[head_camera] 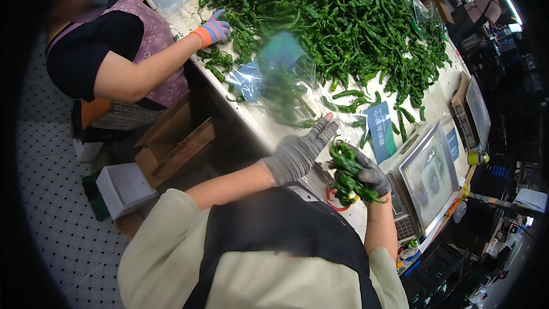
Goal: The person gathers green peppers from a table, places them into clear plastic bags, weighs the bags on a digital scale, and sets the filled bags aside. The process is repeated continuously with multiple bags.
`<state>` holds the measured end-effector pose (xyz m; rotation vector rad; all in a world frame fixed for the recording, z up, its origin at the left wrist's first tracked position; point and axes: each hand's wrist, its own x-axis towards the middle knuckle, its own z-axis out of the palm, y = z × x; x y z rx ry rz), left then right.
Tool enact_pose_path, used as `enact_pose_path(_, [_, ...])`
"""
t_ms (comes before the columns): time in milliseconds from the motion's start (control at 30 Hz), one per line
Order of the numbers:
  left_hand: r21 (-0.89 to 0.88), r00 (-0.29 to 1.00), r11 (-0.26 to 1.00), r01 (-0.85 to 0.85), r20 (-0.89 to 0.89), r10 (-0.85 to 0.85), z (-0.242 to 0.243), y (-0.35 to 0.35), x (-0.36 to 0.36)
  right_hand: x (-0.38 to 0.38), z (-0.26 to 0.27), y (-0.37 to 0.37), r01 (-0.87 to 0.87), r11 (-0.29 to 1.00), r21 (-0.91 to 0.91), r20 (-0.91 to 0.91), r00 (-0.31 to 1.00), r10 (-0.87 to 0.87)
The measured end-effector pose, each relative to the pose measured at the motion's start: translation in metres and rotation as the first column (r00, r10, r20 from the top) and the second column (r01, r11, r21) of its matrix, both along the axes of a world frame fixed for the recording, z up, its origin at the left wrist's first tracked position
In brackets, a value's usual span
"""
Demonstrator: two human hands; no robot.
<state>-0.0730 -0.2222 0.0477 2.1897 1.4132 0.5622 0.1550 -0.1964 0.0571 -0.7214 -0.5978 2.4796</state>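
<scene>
My left hand [300, 150], in a grey knit glove with a bare fingertip showing, reaches over the table's near edge. Its fingertips pinch the film edge of a clear plastic bag [296, 86], blurred and bearing blue-green printing. Several long green peppers show through or under the film. In my right hand [372, 174], also gloved, is a bunch of green peppers [348, 171], held left of a digital scale [396, 195]. Another printed bag [379, 131] lies beyond this hand. Red-handled scissors [336, 201], partly hidden, lie below the bunch.
A large heap of green peppers [326, 13] covers the far part of the white table [240, 116]. At left, a co-worker's gloved hand [212, 30] touches peppers. A second scale [469, 111] stands at right. Cardboard boxes [176, 150] and a white bin [126, 189] sit below.
</scene>
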Motion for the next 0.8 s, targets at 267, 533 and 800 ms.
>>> enact_pose_path(267, [0.088, 0.986, 0.994, 0.070, -0.158, -0.056, 0.005, -0.010, -0.006, -0.034, -0.073, 0.066, -0.167, 0.981, 0.094, 0.109, 0.982, 0.157])
enact_pose_path(533, [0.140, 0.996, 0.990, -0.026, -0.083, 0.038, 0.022, -0.016, -0.019, -0.075, -0.080, 0.095, -0.302, 0.789, 0.535, 0.293, 0.942, 0.162])
enact_pose_path(800, [0.229, 0.957, 0.929, -0.290, 0.081, 0.279, 0.063, -0.011, -0.046, -0.157, -0.018, 0.116, -0.303, -0.048, 0.952, 0.283, 0.927, -0.246])
